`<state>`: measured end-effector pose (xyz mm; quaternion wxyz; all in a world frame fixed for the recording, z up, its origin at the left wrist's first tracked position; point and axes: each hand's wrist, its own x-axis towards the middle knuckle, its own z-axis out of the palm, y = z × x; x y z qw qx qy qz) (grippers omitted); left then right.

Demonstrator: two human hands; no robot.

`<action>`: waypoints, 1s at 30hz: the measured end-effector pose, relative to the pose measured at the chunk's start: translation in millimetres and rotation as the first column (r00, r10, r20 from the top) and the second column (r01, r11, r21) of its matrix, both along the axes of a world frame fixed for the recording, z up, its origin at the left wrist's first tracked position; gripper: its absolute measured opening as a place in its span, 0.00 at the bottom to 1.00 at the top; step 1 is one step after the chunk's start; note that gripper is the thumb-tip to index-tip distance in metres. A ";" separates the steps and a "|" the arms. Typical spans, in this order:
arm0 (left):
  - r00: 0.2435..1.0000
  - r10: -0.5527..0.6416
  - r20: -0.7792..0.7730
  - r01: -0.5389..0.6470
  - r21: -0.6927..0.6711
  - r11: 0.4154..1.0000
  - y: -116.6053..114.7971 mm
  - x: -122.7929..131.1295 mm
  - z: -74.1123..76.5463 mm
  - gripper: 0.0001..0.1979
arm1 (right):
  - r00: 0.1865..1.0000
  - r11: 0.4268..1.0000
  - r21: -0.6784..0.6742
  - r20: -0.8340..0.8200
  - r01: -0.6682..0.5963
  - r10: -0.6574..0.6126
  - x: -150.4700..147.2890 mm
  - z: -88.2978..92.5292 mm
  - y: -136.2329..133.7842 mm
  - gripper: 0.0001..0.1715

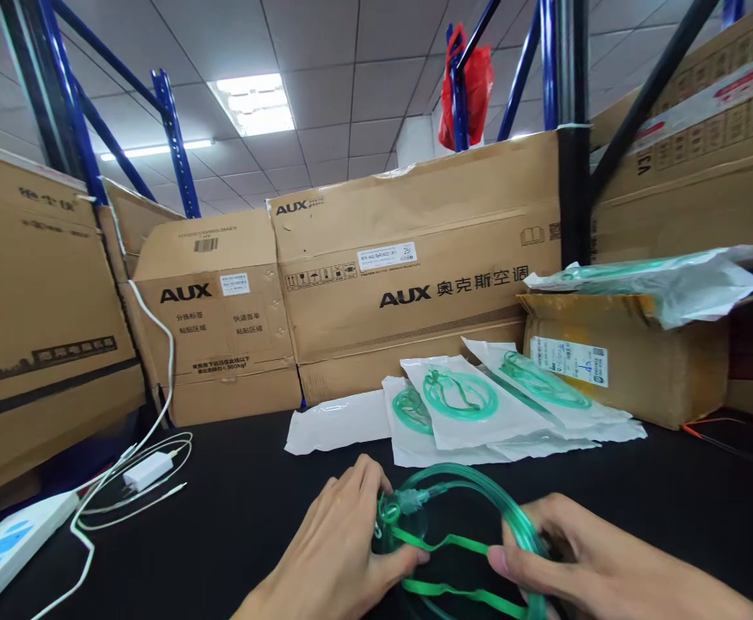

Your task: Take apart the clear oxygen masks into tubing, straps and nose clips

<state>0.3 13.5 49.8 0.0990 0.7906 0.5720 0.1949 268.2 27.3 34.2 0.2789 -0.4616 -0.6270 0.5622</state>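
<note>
A clear green oxygen mask (389, 515) is in the lower middle of the head view, just above the black tabletop. My left hand (334, 542) is closed around its left side, thumb underneath, and covers part of it. From the mask's connector, coiled green tubing (460, 476) arcs over to the right. My right hand (567, 551) pinches that coil between thumb and fingers. A flat green elastic strap (444, 542) spans the gap between my hands, its upper run reaching my right thumb. Several white pouches (463, 405) with green tubing inside lie just beyond.
Large AUX cartons (408, 250) line the back. An opened cardboard box (641, 370) at right carries another plastic pouch (661, 271). On the left are a power strip (18, 551), a white charger (148, 471) and loose cables. Blue and black rack posts (574, 189) rise behind.
</note>
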 end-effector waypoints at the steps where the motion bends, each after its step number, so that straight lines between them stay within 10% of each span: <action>1: 1.000 -0.001 -0.002 0.001 0.008 1.000 1.2 -2.8 -0.5 0.17 | 0.999 0.997 -0.062 0.008 -0.047 0.047 -4.7 9.2 -0.2 0.26; 6: 1.000 -0.002 0.014 0.001 0.064 0.998 8.2 -17.8 -9.2 0.14 | 0.959 0.984 -0.177 -0.283 -0.034 -0.018 -23.7 27.6 1.9 0.29; 15: 0.985 -0.162 0.056 0.156 0.094 0.983 37.8 -32.6 6.5 0.14 | 0.957 0.995 -0.087 -0.290 -0.058 0.030 -16.2 -26.3 12.8 0.27; 21: 0.991 -0.084 -0.106 0.093 0.091 0.991 85.3 -56.5 -9.1 0.21 | 0.966 1.000 -0.001 -0.260 -0.003 0.003 -16.6 -40.0 24.6 0.32; 30: 0.964 0.156 -0.217 -0.139 0.092 0.986 72.0 -96.9 -10.3 0.25 | 0.973 0.993 0.068 -0.215 0.099 -0.082 -23.6 -19.1 7.6 0.27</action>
